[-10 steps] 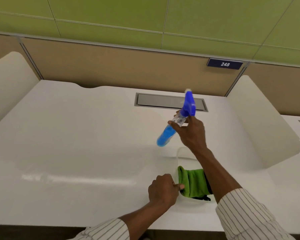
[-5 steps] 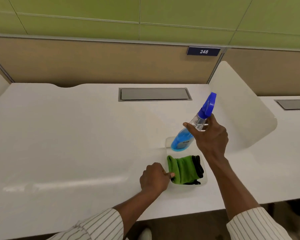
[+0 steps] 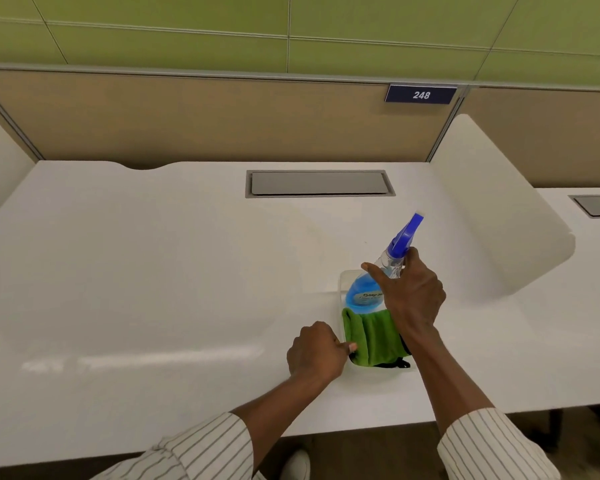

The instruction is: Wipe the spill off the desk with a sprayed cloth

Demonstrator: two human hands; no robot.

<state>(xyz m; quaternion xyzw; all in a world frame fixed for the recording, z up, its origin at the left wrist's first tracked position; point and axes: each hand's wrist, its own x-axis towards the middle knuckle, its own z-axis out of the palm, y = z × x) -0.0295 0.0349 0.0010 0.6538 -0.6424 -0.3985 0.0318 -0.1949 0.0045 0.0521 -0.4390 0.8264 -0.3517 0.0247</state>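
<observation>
**White desk, clear tray with cloth and bottle**

White desk (image 3: 153,289) carries a clear tray (image 3: 344,277) near its front edge. Left hand (image 3: 316,351), curled, pinches the green cloth (image 3: 371,337) lying in the tray. Right hand (image 3: 411,296) grips the tilted spray bottle (image 3: 364,296), its base in the tray just behind the cloth. Farther back sits a grey hatch (image 3: 319,183).

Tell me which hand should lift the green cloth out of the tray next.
Left. The left hand already has its thumb on the cloth at the tray edge, while the right hand is occupied gripping the spray bottle.
</observation>
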